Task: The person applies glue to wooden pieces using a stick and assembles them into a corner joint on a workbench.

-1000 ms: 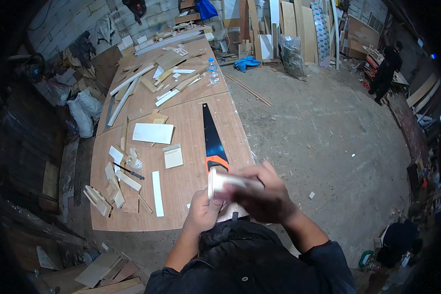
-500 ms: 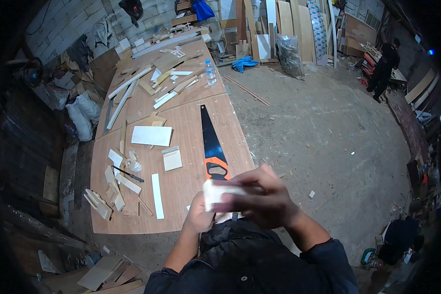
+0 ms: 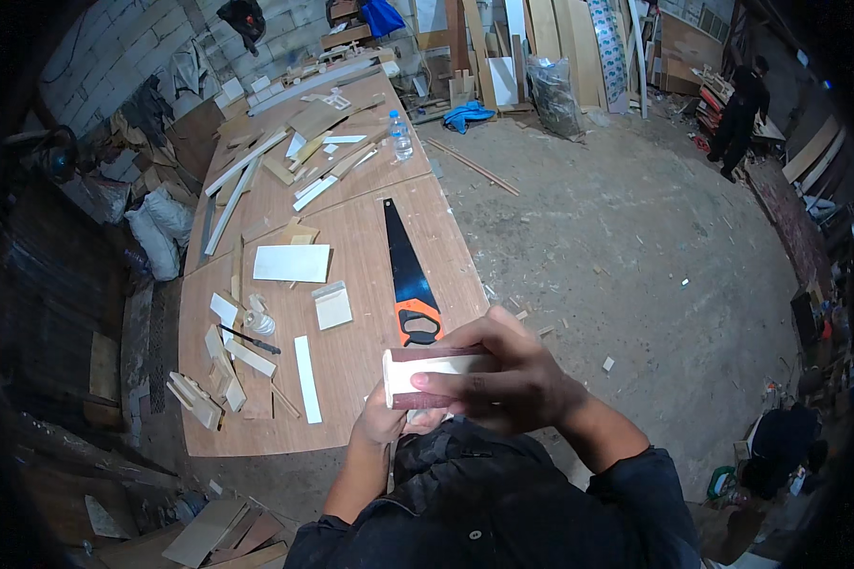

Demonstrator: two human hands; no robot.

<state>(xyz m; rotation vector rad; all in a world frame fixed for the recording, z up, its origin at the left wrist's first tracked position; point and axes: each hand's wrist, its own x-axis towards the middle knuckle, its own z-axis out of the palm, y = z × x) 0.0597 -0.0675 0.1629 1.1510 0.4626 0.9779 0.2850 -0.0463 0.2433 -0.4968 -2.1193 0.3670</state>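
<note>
In front of my body, at the table's near edge, my right hand (image 3: 517, 375) is closed round a sanding block (image 3: 400, 378). The block is pale, with reddish-brown sandpaper along its two long sides. Its fingers lie across the pale face. Below it is my left hand (image 3: 380, 420), with the fingers curled and partly hidden by the block; what they hold is mostly covered. Just beyond my hands a handsaw (image 3: 410, 275) with an orange and black handle lies flat, its blade pointing away from me.
On the wooden table (image 3: 361, 218) lie a white board (image 3: 292, 263), a small pale panel (image 3: 332, 305), a white strip (image 3: 307, 379), a dark slim tool (image 3: 250, 339) and several offcuts. A water bottle (image 3: 399, 136) stands at the far right edge. Another person (image 3: 738, 114) stands far right.
The sanding block, blurred before, now appears sharp and shows its sandpapered sides; it has shifted slightly left with my right hand. The view has tilted a little. The saw handle is now uncovered.
</note>
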